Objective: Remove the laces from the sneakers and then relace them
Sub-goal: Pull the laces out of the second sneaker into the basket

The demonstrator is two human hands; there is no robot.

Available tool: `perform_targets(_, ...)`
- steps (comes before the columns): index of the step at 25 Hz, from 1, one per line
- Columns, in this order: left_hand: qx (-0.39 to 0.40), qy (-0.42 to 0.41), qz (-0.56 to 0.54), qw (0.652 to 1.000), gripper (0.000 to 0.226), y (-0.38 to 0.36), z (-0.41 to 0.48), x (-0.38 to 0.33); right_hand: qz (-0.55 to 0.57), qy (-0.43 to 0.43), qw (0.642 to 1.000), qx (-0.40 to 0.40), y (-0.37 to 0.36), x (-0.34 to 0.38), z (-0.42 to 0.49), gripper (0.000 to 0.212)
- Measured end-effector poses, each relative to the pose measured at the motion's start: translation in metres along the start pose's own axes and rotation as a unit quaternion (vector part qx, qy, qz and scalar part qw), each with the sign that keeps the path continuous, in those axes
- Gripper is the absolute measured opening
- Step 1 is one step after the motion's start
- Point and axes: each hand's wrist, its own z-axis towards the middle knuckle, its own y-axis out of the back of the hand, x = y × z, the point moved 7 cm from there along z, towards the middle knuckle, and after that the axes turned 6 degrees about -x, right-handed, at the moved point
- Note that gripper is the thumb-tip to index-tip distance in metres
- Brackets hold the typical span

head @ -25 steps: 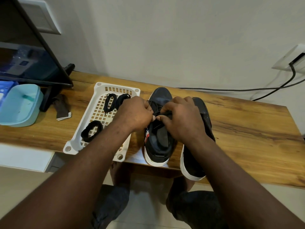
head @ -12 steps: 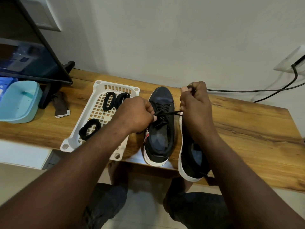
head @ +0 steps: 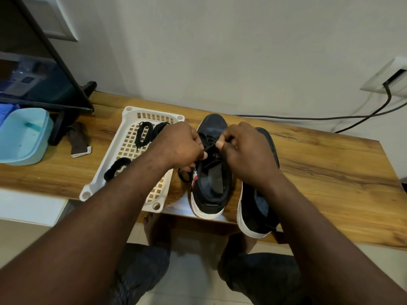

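Black lace (head: pixel 210 147) spans a short gap between the two hands, directly above the eyelet area of the black sneaker (head: pixel 209 190). The left hand (head: pixel 178 146) is curled, knuckles up, with its thumb and fingers pinching one part of the lace. A loose loop of the same lace hangs below this hand, beside the sneaker's left wall. The right hand (head: pixel 244 150) is also curled, and its thumb and forefinger pinch the lace at the fingertips. The hands are close together but not touching. Both forearms reach in from the lower edge of the view.

The black sneaker stands upright on its white sole, toe toward the wall and heel at the front edge of the wooden table (head: pixel 319 172). The second sneaker (head: pixel 257 210) lies just beside it on the right, largely covered by the right wrist, with its heel overhanging the table edge.

The white slotted basket (head: pixel 130 155) sits just left of the sneakers. It holds coiled black laces (head: pixel 144 134) at the far end and one black bundle (head: pixel 116 168) toward the near end. The light blue container (head: pixel 22 137) stands open-topped at the far left, and its contents cannot be determined.
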Motion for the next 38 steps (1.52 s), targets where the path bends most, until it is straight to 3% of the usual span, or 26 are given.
perform_targets(2,0.004,-0.001,0.004,1.0,0.008,0.0,0.001,0.0,0.229,-0.104,0.967,-0.046,0.007,-0.018,0.004,0.011)
perform_targets(4,0.01,-0.001,0.008,1.0,0.009,0.0,0.002,-0.001,0.457,-0.215,0.86,-0.077,0.006,-0.028,0.004,0.017)
perform_targets(5,0.012,0.0,0.008,1.0,0.009,0.0,0.002,-0.001,0.519,-0.255,0.811,-0.084,0.005,-0.03,0.002,0.018)
perform_targets(6,0.014,0.001,0.008,1.0,0.009,-0.001,0.002,-0.001,0.526,-0.28,0.797,-0.098,0.004,-0.034,0.001,0.017)
perform_targets(7,0.015,0.0,0.009,1.0,0.009,-0.001,0.003,-0.001,0.47,-0.278,0.83,-0.11,0.008,-0.036,0.001,0.013)
perform_targets(8,0.016,-0.003,0.012,1.0,0.009,-0.001,0.002,-0.001,0.367,-0.24,0.893,-0.107,0.013,-0.034,0.001,0.008)
perform_targets(9,0.016,-0.006,0.016,1.0,0.009,-0.001,0.003,-0.001,0.246,-0.168,0.952,-0.074,0.014,-0.025,0.002,0.006)
perform_targets(10,0.014,-0.01,0.019,1.0,0.008,0.0,0.002,-0.002,0.124,-0.084,0.988,-0.026,0.01,-0.013,0.001,0.01)
perform_targets(12,0.01,-0.014,0.022,1.0,0.006,0.001,0.002,-0.002,-0.068,0.025,0.995,0.062,-0.007,0.004,-0.005,0.017)
perform_targets(13,0.009,-0.015,0.023,1.0,0.006,0.001,0.002,-0.002,-0.101,0.041,0.992,0.067,-0.01,0.007,-0.006,0.016)
perform_targets(15,0.01,-0.017,0.027,0.999,0.007,0.001,0.002,-0.002,-0.045,0.027,0.999,0.016,-0.007,0.004,-0.003,0.01)
perform_targets(16,0.01,-0.016,0.029,0.999,0.007,0.001,0.002,-0.003,0.039,-0.025,0.999,-0.02,-0.005,-0.005,-0.001,0.011)
perform_targets(17,0.011,-0.014,0.029,0.999,0.007,0.001,0.002,-0.002,0.174,-0.108,0.977,-0.058,-0.001,-0.017,0.001,0.014)
perform_targets(18,0.011,-0.011,0.029,0.999,0.007,0.001,0.002,-0.002,0.352,-0.203,0.909,-0.092,0.002,-0.03,0.001,0.017)
perform_targets(19,0.012,-0.009,0.031,0.999,0.008,0.001,0.003,-0.002,0.522,-0.282,0.799,-0.099,0.001,-0.034,-0.001,0.019)
perform_targets(20,0.012,-0.008,0.033,0.999,0.008,0.001,0.003,-0.002,0.621,-0.322,0.709,-0.095,0.001,-0.035,-0.002,0.021)
perform_targets(21,0.012,-0.008,0.035,0.999,0.008,0.001,0.003,-0.001,0.637,-0.332,0.69,-0.092,0.005,-0.037,-0.002,0.021)
perform_targets(22,0.008,-0.011,0.036,0.999,0.008,0.001,0.003,-0.002,0.585,-0.321,0.74,-0.089,0.009,-0.04,-0.001,0.02)
perform_targets(24,-0.019,-0.041,0.039,0.998,0.014,0.001,0.003,-0.006,0.373,-0.255,0.887,-0.101,0.018,-0.043,0.0,0.01)
perform_targets(26,-0.045,-0.098,0.054,0.993,0.026,-0.002,0.003,-0.014,0.249,-0.203,0.942,-0.1,0.014,-0.044,0.0,0.004)
perform_targets(32,-0.085,-0.173,0.157,0.969,0.017,-0.019,0.01,-0.022,0.033,-0.13,0.99,0.051,-0.009,-0.039,-0.004,0.018)
perform_targets(38,-0.124,-0.187,0.205,0.952,0.015,-0.023,0.014,-0.025,-0.031,-0.068,0.997,0.02,0.001,-0.028,-0.004,0.033)
